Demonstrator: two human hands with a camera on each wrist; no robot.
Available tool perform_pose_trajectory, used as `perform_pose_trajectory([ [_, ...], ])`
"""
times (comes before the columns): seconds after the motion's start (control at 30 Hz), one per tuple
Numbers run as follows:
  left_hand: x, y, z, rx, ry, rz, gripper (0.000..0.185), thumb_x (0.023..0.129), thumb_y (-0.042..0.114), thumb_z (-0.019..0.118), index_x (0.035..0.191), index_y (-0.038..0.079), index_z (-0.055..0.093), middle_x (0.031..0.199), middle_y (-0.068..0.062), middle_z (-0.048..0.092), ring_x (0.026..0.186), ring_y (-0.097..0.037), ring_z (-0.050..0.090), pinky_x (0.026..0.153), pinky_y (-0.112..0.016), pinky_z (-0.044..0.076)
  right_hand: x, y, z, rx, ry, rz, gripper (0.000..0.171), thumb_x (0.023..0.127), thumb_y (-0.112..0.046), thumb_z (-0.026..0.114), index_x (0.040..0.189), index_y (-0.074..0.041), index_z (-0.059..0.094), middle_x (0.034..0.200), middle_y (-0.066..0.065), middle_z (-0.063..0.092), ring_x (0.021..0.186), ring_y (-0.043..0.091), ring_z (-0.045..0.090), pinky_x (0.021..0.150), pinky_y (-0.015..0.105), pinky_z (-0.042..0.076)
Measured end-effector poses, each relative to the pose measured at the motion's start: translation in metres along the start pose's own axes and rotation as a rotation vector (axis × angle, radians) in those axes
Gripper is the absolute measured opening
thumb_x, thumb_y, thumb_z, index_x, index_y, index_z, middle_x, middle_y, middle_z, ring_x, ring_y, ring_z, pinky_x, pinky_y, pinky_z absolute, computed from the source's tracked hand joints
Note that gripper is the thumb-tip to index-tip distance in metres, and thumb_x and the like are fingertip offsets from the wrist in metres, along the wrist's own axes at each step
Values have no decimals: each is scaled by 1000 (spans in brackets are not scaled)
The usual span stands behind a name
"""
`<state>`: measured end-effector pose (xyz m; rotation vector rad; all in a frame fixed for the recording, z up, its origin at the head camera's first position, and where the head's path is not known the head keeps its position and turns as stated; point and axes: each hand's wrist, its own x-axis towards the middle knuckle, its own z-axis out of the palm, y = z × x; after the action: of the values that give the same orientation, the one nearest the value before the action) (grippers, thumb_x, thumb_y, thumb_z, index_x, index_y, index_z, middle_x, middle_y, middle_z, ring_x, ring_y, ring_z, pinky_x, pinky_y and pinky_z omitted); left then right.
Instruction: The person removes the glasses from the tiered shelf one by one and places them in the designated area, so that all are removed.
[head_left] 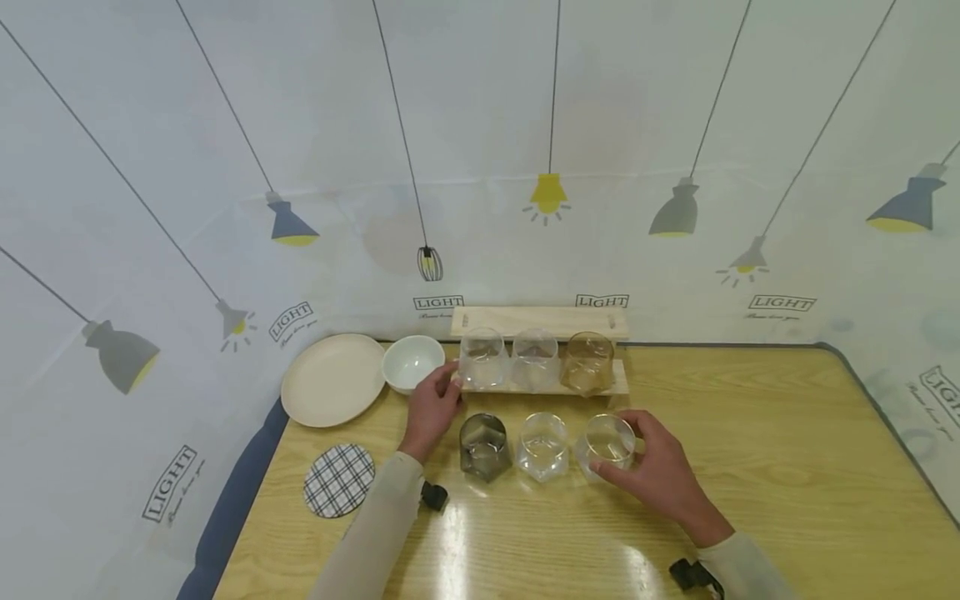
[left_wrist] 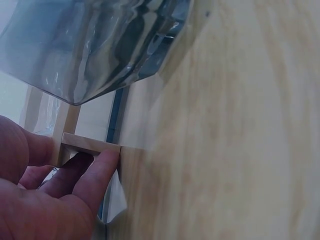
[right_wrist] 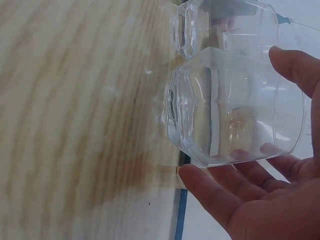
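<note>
Six glasses stand in two rows of three on the wooden surface (head_left: 750, 433) — three up on a low pale wooden rack (head_left: 619, 385), three down in front of it. On the rack, from the left: a clear glass (head_left: 482, 357), a second clear one (head_left: 535, 358) and an amber-tinted glass (head_left: 587, 362). In the front row sit a smoky grey glass (head_left: 484, 447), a clear faceted glass (head_left: 542, 446) and a clear tumbler (head_left: 607, 443) on the right. All of them look empty.

The right hand (head_left: 660, 477) wraps around that right-hand tumbler, which stands on the surface just before the rack's right end. The right wrist view shows the thumb on one side, fingers (right_wrist: 260, 172) curved round the far side, gripping the angular, thick-walled glass.

The left hand (head_left: 431, 408) is at the rack's left end; in the left wrist view its fingers (left_wrist: 102, 172) curl against the square-cut wooden edge, holding it, with the grey glass looming large just above.

Off to the left rest a round cream plate (head_left: 333, 380), a white bowl (head_left: 413, 362) that looks empty, touching the plate's rim, and a round plaid coaster (head_left: 339, 480) nearer the person. Behind it all hangs a white backdrop printed with lamps (head_left: 547, 193).
</note>
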<state>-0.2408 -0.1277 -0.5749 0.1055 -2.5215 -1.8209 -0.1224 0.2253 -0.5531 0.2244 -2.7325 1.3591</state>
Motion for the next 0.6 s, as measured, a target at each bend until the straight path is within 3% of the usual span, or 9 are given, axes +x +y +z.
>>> perform_pose_trajectory([
  [0.2, 0, 0, -1, 13, -4, 6, 37, 106, 18, 65, 142, 16, 66, 128, -19, 76, 95, -23, 77, 78, -30, 67, 1, -2, -5, -27, -42, -5, 85, 82, -45, 92, 144, -4, 51, 138, 16, 63, 125, 35, 63, 94, 49, 65],
  [0.4, -1, 3, -1, -2, -8, -11, 36, 106, 18, 64, 143, 16, 66, 127, -19, 76, 97, -24, 77, 79, -31, 67, 9, -6, -13, -25, -43, -40, 71, 96, -42, 79, 147, -4, 49, 146, 20, 58, 135, 41, 56, 100, 57, 61],
  [0.6, -2, 4, -2, -23, -13, -21, 36, 107, 17, 64, 143, 15, 66, 128, -20, 75, 99, -25, 77, 80, -31, 67, 25, -10, -21, -18, 7, -50, 66, 98, -40, 77, 145, -2, 50, 145, 19, 58, 134, 38, 57, 106, 55, 57],
])
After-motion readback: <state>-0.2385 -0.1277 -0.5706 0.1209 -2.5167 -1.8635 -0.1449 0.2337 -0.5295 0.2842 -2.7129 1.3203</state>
